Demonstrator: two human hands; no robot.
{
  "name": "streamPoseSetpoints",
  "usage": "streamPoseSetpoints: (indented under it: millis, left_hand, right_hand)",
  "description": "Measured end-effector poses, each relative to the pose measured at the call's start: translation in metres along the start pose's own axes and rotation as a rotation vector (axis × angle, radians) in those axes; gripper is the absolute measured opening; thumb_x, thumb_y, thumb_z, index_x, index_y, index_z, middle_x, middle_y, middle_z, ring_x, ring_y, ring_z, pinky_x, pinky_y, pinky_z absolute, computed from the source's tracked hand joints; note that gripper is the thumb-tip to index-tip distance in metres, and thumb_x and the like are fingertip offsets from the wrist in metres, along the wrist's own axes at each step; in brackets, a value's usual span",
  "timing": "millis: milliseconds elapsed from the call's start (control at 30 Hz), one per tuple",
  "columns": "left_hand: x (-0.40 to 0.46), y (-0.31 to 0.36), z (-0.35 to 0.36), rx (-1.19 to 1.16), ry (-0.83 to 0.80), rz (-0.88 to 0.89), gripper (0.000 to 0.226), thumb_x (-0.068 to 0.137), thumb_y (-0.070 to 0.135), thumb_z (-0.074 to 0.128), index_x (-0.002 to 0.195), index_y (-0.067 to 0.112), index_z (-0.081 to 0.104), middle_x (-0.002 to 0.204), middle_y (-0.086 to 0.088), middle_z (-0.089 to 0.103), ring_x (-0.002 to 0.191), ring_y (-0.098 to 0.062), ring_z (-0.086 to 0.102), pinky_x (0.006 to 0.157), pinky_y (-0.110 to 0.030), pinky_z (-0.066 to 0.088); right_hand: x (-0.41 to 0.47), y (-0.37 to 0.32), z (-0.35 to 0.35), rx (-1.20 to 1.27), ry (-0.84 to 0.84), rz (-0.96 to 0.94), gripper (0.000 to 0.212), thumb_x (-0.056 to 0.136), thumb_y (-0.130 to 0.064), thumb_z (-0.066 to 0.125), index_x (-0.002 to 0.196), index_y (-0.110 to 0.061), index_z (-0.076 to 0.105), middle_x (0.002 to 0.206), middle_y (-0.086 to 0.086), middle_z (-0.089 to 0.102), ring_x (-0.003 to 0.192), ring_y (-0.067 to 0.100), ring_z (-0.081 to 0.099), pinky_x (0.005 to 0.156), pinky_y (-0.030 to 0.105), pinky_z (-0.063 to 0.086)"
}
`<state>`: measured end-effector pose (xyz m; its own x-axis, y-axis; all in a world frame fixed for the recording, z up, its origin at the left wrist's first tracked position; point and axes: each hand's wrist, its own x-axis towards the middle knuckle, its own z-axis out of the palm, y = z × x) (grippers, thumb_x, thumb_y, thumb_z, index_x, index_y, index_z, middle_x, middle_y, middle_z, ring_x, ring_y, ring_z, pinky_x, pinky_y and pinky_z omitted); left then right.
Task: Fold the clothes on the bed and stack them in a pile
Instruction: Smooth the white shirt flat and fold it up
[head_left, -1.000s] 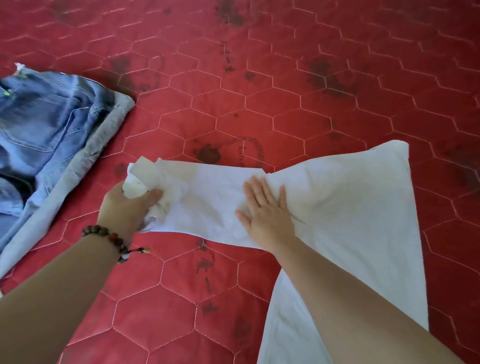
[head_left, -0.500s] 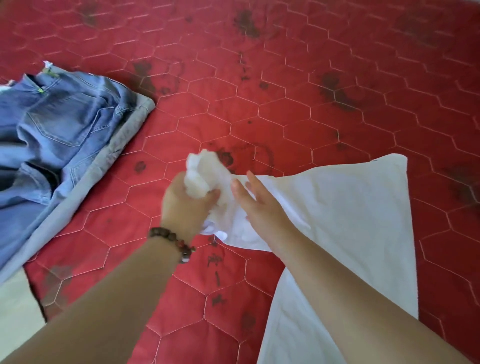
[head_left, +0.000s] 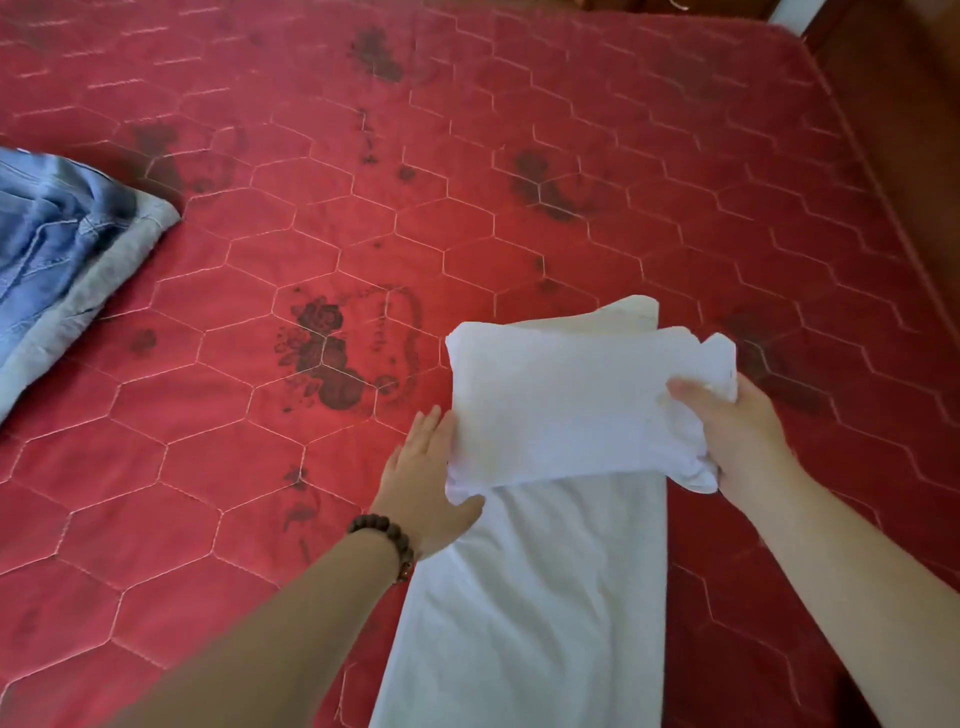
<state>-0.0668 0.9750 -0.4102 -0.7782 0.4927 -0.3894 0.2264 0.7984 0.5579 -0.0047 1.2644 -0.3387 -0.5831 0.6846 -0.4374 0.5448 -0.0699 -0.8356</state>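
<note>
Head view: white garment (head_left: 545, 571) lies as a long narrow strip on the red bed (head_left: 363, 234), w/ its far end now doubled back over itself; a sec ago that end was still a bunched wad in the left hand. Right hand (head_left: 737, 441) grips the folded flap's right edge, fingers clamped on cloth. Left hand (head_left: 426, 483) is flat, fingers straight & together, pressing the flap's left edge. Fold prob. half done; needs more folds, then stacking w/ the jeans (head_left: 47, 244), well apart at left.
</note>
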Motion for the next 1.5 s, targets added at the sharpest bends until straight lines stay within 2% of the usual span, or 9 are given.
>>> streamPoseSetpoints:
  millis: [133, 300, 433, 533, 767, 967, 1200, 1300, 1500]
  left_hand:
    - [0.001, -0.007, 0.037, 0.184, -0.034, 0.02, 0.105, 0.088, 0.049, 0.057, 0.148, 0.023, -0.025, 0.157, 0.008, -0.028, 0.141, -0.007, -0.026, 0.118, -0.033, -0.01]
    - [0.006, 0.006, 0.056, 0.285, 0.085, 0.087, 0.087, 0.097, 0.047, 0.043, 0.149, 0.02, -0.021, 0.158, 0.006, -0.022, 0.147, -0.013, -0.017, 0.122, -0.038, -0.002]
    - [0.014, 0.014, 0.061, 0.401, 0.116, 0.118, 0.085, 0.099, 0.04, 0.038, 0.142, 0.019, -0.032, 0.156, 0.004, -0.026, 0.143, -0.012, -0.024, 0.122, -0.04, -0.003]
    - [0.02, 0.015, 0.062, 0.469, 0.126, 0.134, 0.089, 0.099, 0.04, 0.04, 0.141, 0.019, -0.035, 0.153, 0.002, -0.031, 0.143, -0.015, -0.024, 0.121, -0.042, -0.004]
    - [0.027, 0.009, 0.065, 0.493, 0.223, 0.259, 0.077, 0.088, 0.045, 0.048, 0.152, 0.012, 0.02, 0.158, -0.012, 0.022, 0.145, -0.029, 0.025, 0.114, -0.052, 0.029]
    - [0.031, -0.011, 0.075, 0.648, 0.133, 0.206, 0.07, 0.101, 0.027, 0.024, 0.146, 0.011, -0.027, 0.155, -0.007, -0.031, 0.137, -0.022, -0.036, 0.118, -0.046, -0.014]
    - [0.032, -0.008, 0.064, 0.654, 0.088, 0.208, 0.061, 0.097, 0.019, 0.015, 0.141, 0.009, -0.026, 0.149, -0.003, -0.033, 0.133, -0.018, -0.036, 0.111, -0.044, -0.025]
    - [0.032, -0.008, 0.06, 0.684, 0.078, 0.223, 0.066, 0.101, 0.022, 0.024, 0.14, 0.009, -0.027, 0.149, -0.004, -0.034, 0.131, -0.021, -0.039, 0.109, -0.044, -0.027]
    - [0.03, -0.011, 0.053, 0.729, 0.025, 0.332, 0.069, 0.099, 0.017, 0.021, 0.137, 0.015, -0.037, 0.142, -0.008, -0.047, 0.129, -0.025, -0.047, 0.104, -0.044, -0.033]
  right_hand:
    - [0.014, 0.045, -0.041, -0.064, 0.022, 0.1, 0.028, 0.077, -0.037, 0.074, 0.104, -0.033, 0.066, 0.095, -0.006, 0.073, 0.089, 0.018, 0.07, 0.072, 0.035, 0.055]
    - [0.013, 0.085, -0.06, -0.201, 0.161, 0.175, 0.056, 0.08, -0.032, 0.074, 0.13, -0.023, 0.05, 0.12, 0.0, 0.062, 0.103, 0.022, 0.061, 0.078, 0.036, 0.05]
    - [0.007, 0.087, -0.057, -0.668, 0.343, -0.085, 0.078, 0.081, -0.03, 0.073, 0.146, -0.012, 0.034, 0.149, 0.015, 0.039, 0.138, 0.033, 0.034, 0.112, 0.052, 0.03]
    - [0.01, 0.073, -0.034, -0.842, 0.255, -0.351, 0.07, 0.085, -0.028, 0.07, 0.144, -0.01, 0.038, 0.152, 0.017, 0.032, 0.143, 0.033, 0.024, 0.116, 0.052, 0.02]
    - [0.054, 0.052, 0.054, -1.056, -0.14, -0.383, 0.073, 0.089, -0.046, 0.062, 0.147, -0.019, 0.028, 0.151, 0.011, 0.03, 0.137, 0.031, 0.031, 0.11, 0.045, 0.031]
    - [0.067, 0.068, 0.031, -1.268, 0.002, -0.262, 0.069, 0.081, -0.072, 0.051, 0.115, -0.012, 0.044, 0.103, 0.01, 0.064, 0.102, 0.034, 0.058, 0.091, 0.044, 0.042]
    - [0.068, 0.079, -0.031, -1.255, -0.362, -0.153, 0.046, 0.087, -0.061, 0.054, 0.077, -0.017, 0.047, 0.077, -0.001, 0.058, 0.068, 0.017, 0.057, 0.055, 0.029, 0.037]
    - [0.062, 0.07, -0.028, -1.374, -0.364, -0.089, 0.05, 0.084, -0.067, 0.052, 0.085, -0.017, 0.051, 0.09, -0.001, 0.059, 0.081, 0.019, 0.059, 0.063, 0.031, 0.043]
    - [0.061, 0.043, 0.054, -1.187, -0.333, -0.644, 0.07, 0.086, -0.054, 0.061, 0.14, -0.015, 0.039, 0.139, 0.007, 0.042, 0.128, 0.028, 0.038, 0.104, 0.042, 0.035]
